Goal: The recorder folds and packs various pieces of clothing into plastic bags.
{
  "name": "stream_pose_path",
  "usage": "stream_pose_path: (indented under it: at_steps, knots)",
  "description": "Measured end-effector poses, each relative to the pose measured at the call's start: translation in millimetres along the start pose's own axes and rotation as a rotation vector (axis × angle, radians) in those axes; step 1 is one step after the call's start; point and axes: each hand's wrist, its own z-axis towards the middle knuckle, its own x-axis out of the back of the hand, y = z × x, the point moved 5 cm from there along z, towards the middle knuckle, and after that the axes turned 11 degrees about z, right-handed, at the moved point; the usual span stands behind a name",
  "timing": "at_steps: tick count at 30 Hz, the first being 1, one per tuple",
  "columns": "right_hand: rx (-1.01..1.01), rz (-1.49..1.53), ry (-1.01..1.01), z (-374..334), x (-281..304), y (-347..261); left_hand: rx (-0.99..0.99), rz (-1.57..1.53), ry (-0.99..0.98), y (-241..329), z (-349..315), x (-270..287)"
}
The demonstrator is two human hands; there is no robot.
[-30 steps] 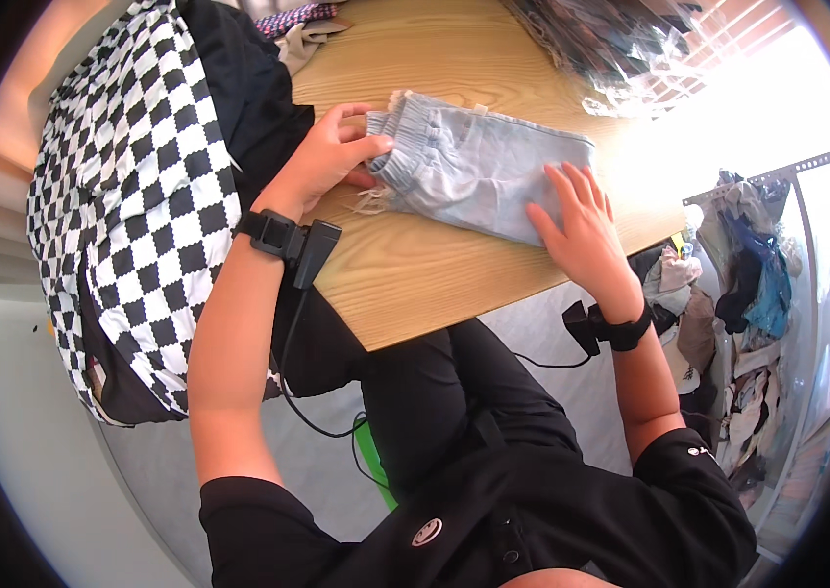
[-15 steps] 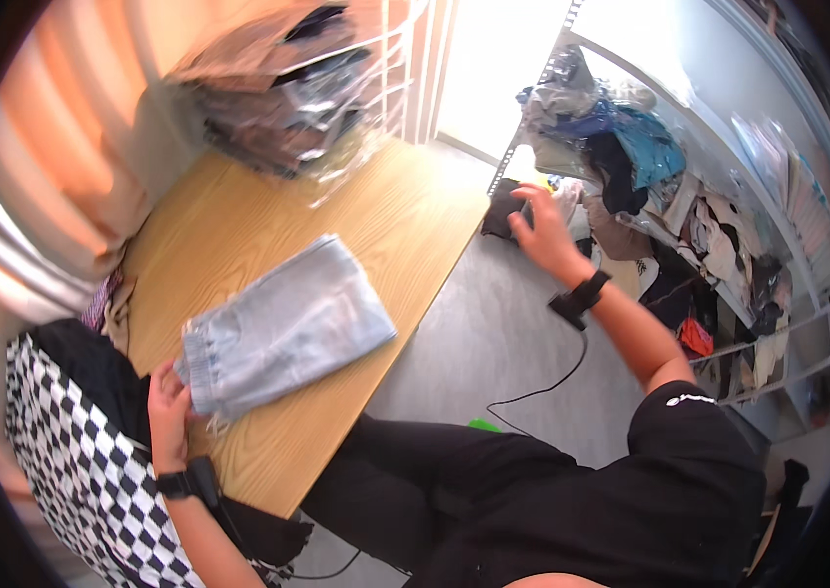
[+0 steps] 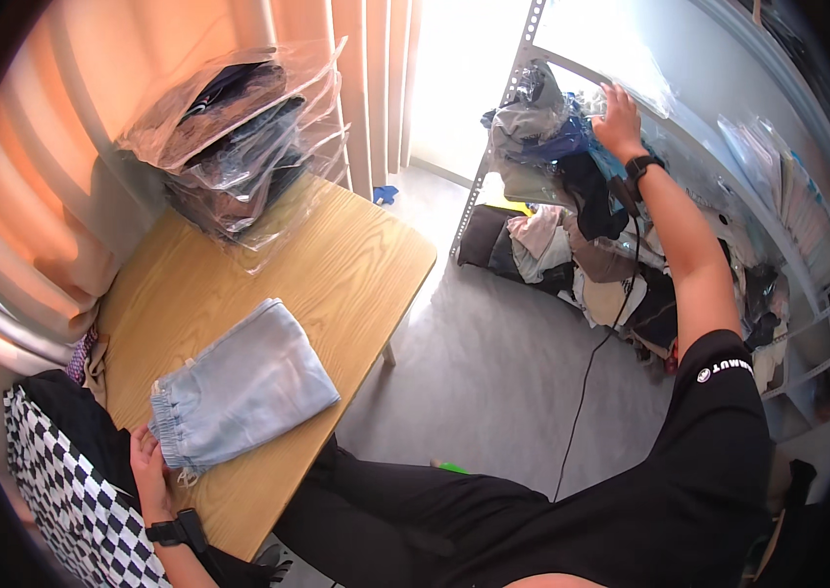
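Note:
Folded light-blue pants (image 3: 244, 387), with a gathered elastic waistband and a white drawstring, lie on the wooden table (image 3: 366, 245). Beside the waistband, at the table's left edge, my left hand (image 3: 148, 468) rests with its fingers loosely extended and holding nothing. My right arm is stretched far to the right. At its end my right hand (image 3: 619, 122) is open over the upper shelf, by a heap of clothes (image 3: 542, 122) partly in clear plastic. Whether its fingertips touch anything there I cannot tell.
Plastic-bagged garments (image 3: 239, 147) are stacked at the table's far end by the curtain (image 3: 72, 176). Piled clothes (image 3: 582, 260) fill the lower part of the metal shelf. A checkered black-and-white cloth (image 3: 72, 495) lies at left. From my right wrist a black cable (image 3: 586, 377) hangs down.
My right hand has moved up and farther away, from beside the shelf post to above the clothes on the upper shelf. My left hand stays by the waistband. The view has shifted somewhat.

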Motion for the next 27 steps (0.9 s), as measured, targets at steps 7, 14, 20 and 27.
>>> stream_pose_path:
  at_steps: [7, 14, 20, 27]
  knots:
    - [-0.246, -0.213, -0.347, 59, -16, -5, -0.016, 0.002, 0.063, 6, -2, -8]
    - [-0.326, -0.193, -0.535, 45, -12, -5, 0.002, -0.009, 0.072, 7, 3, -16]
    - [-0.214, -0.242, -0.145, 17, -9, -7, -0.027, 0.055, 0.043, 4, 0, -8]
    - [0.205, 0.136, 0.389, -75, 66, -80, 0.089, -0.132, -0.011, -5, -9, 0]
